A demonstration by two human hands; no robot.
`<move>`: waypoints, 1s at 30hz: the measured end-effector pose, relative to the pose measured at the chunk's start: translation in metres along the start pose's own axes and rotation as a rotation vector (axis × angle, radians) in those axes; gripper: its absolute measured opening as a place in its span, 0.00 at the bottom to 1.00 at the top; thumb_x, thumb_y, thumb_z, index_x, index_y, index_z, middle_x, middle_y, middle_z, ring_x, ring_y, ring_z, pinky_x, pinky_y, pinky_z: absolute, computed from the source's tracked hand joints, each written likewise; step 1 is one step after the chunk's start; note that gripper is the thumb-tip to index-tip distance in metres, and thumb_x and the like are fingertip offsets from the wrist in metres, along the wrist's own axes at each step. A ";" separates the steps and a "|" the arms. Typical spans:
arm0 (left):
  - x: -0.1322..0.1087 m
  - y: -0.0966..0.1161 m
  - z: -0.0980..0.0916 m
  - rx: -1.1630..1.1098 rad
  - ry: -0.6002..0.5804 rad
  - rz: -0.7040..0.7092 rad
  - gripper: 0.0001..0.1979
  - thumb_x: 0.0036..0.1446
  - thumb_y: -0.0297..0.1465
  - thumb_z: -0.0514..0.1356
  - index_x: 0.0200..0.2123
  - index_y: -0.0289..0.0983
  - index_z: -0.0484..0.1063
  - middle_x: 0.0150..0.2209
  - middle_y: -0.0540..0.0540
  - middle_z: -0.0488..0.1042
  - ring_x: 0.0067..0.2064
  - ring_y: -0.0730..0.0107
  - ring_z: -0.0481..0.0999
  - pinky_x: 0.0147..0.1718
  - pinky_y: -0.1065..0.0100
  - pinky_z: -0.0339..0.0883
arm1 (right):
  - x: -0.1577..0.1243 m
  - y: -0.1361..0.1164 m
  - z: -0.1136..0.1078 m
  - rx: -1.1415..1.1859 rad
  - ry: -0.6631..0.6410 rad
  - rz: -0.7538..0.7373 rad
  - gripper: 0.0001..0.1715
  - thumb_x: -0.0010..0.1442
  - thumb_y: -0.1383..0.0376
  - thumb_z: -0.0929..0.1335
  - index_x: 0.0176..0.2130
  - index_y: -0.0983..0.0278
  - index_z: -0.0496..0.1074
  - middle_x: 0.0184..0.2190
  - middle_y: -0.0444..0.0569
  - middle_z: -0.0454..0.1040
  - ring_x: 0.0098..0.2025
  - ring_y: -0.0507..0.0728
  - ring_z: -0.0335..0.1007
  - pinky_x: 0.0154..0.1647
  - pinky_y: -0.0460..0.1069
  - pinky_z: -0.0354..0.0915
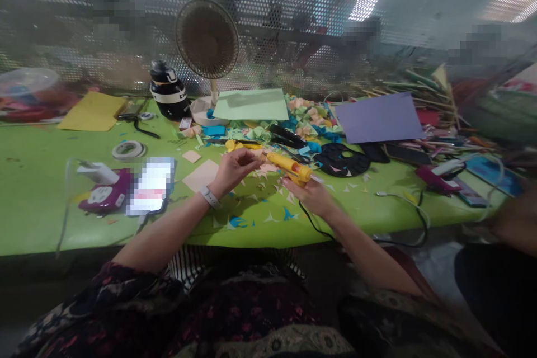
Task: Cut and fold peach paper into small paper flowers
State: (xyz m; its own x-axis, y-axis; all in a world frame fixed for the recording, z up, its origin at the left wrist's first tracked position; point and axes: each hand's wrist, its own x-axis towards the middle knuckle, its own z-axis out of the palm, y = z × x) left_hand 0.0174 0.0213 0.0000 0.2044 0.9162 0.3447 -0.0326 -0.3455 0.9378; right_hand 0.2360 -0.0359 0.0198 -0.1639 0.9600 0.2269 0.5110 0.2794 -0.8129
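My right hand [312, 194] is wrapped round the handle of a yellow glue gun [289, 166], whose nozzle points left. Its black cord [312, 225] runs down over the table's front edge. Just left of the nozzle, my left hand [238, 170] is closed in a pinch; what lies between the fingertips is too small to make out. Behind that hand shows a small yellow piece [230, 146]. Square peach paper pieces [201, 176] lie beside my left wrist, and paper scraps [288, 213] are strewn under both hands.
A phone [151, 185] and a tape roll [128, 150] lie to the left. Behind stand a black bottle [171, 95] and a fan [207, 39]. Scissors [289, 137], a black palette-like disc [343, 160] and a purple sheet [380, 118] sit right. Another person's arm [518, 224] is at far right.
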 end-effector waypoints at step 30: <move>-0.001 -0.005 -0.002 0.070 0.004 0.020 0.18 0.48 0.43 0.70 0.29 0.35 0.73 0.29 0.46 0.77 0.30 0.70 0.76 0.31 0.69 0.70 | 0.000 0.002 0.003 0.015 -0.018 -0.021 0.18 0.59 0.54 0.67 0.45 0.61 0.73 0.42 0.52 0.79 0.46 0.63 0.75 0.49 0.57 0.70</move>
State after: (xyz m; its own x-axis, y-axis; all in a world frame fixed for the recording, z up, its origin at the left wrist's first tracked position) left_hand 0.0155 0.0230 -0.0049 0.2003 0.9098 0.3636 0.0324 -0.3771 0.9256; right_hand 0.2347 -0.0356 0.0163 -0.1898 0.9534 0.2346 0.4950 0.2992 -0.8158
